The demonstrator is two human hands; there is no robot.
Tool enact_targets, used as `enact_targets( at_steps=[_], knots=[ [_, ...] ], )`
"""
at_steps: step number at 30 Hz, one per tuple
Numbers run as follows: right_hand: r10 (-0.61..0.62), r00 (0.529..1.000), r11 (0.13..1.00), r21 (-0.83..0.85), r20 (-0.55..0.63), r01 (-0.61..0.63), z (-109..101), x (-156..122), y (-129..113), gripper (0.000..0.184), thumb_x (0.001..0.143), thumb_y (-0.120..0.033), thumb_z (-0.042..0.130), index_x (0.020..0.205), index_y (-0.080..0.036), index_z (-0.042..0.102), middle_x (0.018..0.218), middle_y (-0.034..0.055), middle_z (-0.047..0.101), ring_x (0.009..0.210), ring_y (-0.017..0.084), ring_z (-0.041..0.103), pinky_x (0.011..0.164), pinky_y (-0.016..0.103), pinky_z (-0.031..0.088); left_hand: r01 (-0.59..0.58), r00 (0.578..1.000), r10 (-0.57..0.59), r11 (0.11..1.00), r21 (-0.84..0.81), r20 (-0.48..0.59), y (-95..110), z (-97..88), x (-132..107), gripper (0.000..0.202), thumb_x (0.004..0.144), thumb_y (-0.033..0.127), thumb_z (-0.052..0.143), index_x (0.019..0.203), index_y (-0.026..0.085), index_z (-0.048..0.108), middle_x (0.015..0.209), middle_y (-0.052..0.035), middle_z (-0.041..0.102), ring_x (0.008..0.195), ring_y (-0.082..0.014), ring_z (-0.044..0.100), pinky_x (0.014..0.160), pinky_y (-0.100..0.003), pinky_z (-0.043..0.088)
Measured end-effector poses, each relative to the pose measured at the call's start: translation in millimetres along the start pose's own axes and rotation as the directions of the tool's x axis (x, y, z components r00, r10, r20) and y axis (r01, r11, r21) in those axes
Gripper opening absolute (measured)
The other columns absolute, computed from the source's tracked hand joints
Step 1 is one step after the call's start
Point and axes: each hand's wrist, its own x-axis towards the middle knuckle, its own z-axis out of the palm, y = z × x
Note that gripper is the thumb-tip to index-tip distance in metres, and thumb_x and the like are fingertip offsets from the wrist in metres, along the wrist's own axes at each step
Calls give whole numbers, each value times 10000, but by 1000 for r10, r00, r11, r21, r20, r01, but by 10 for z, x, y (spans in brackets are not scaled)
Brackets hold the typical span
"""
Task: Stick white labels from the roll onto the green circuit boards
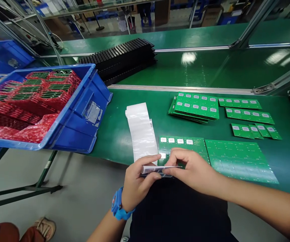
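**Flat strip (157,170) crosswise btwn L hand (139,181) & R hand (192,168)**

Far left: blue plastic crate (90,111) at edge of green tabletop (114,114), packed w/ PCBs in red frames (36,90) & crumpled red bag (26,131). Behind it, long stack of black trays (119,60) on a second green belt. Next, white label backing roll (139,131), loose end running down toward the hands, just beside L thumb. Blue wristwatch (118,203) on L wrist.

L hand narrow, thumb & fingers pinching strip's left end. Strip in front of body, above near edge of tabletop, long axis left to right. L hand wraps more of it; R hand narrow, fingertips (171,171) on right end, firm pinch or not hard to tell. Strip thin, white w/ dark patch, print too small to read.

Under & beyond the hands, PCB panel (182,146) w/ row of white labels. Just right, bigger unlabelled-looking panel (240,161). Farther back, stacked labelled panels (195,107); far right, rows of narrower PCB strips (243,116).
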Motion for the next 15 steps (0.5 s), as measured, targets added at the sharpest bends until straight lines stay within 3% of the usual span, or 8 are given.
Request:
enact_targets(
  at_steps=[2,4,6,9,11,13,15],
  knots=[
    [23,999,1000,1,28,-23,-21,13,-5,151,755,-237,635,618,-196,586,651,-26,548,626,117,529,573,250,414,-11,1000,11,999,-50,2,-5,9,17,126,805,255,617,914,227,675,845,-10,711,731,-133,644,669,-224,501],
    [-8,998,1000,-29,70,11,-53,5,-6,134,789,-254,600,669,-208,641,677,-15,587,645,124,555,595,260,426,60,996,-63,997,-45,-71,-7,34,36,91,807,221,611,797,219,702,739,10,713,673,-120,644,617,-197,493],
    [-56,993,996,-68,102,63,-86,-14,5,143,833,-273,545,809,-239,681,737,-3,633,706,141,587,655,280,445,162,976,-166,986,-46,-139,-6,58,51,130,792,252,624,707,190,700,621,17,685,568,-110,615,530,-183,469],
    [-38,997,996,-80,72,44,-119,-39,36,281,809,-311,582,1085,-265,603,831,3,651,763,155,593,698,298,464,217,964,-221,975,-40,-149,-2,71,72,176,757,280,654,624,170,686,519,26,639,483,-99,570,458,-172,432],
    [-31,999,997,-77,29,33,-128,-44,45,270,776,-329,625,1031,-241,606,820,4,626,740,145,572,672,285,463,202,970,-202,979,-16,-138,2,67,83,154,744,267,665,623,175,691,522,30,642,479,-94,565,456,-165,424],
    [-71,997,995,-67,13,71,-151,-40,36,113,782,-318,621,831,-218,638,770,0,594,709,128,550,654,271,450,181,976,-176,983,28,-128,9,63,91,139,741,252,667,621,183,690,522,36,641,475,-89,559,460,-161,419],
    [-101,995,995,-23,-19,100,-235,-30,26,131,795,-299,605,703,-212,639,724,-5,579,693,120,547,653,267,441,172,978,-159,981,90,-137,21,62,97,143,740,246,666,612,184,680,511,41,631,469,-87,554,457,-160,415]
  ],
)
